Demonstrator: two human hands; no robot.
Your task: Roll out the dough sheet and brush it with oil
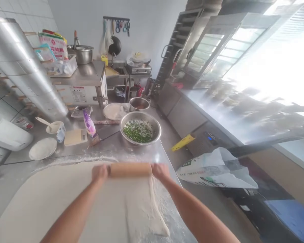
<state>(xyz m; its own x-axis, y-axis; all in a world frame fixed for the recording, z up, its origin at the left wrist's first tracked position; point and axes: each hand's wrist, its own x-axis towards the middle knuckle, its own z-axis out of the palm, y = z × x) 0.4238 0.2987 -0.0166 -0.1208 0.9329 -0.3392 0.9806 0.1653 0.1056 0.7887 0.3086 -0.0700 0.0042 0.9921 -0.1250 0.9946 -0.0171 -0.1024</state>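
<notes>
Two bare forearms entering from the bottom edge, elbows cut off by the frame. Left hand [99, 173] closed over the left end of a wooden rolling pin [130, 169]; right hand [160, 171] closed over the right end. Pin lying flat, long axis straight across the view from left to right, resting on the far edge of a strip of dough [144, 206]. Strip running lengthwise from the pin back toward the camera, near end ragged and floured. Both handles of the pin hidden inside the fists; fingers blurred, hard to separate.

Beneath and to the left, a wide pale sheet of dough [48, 202] on a floured steel table [111, 148], near part cut off at the bottom edge. Beyond the pin, well apart, a steel bowl [140, 128] of chopped greens, a smaller steel bowl [139, 104] behind it. Left of these, a purple packet [89, 123], a white plate [43, 148] and a white scoop [50, 125]. Right of the table, a torn flour sack [215, 168]. Right side of the view washed out by window glare, shapes on the counter there impossible to make out.
</notes>
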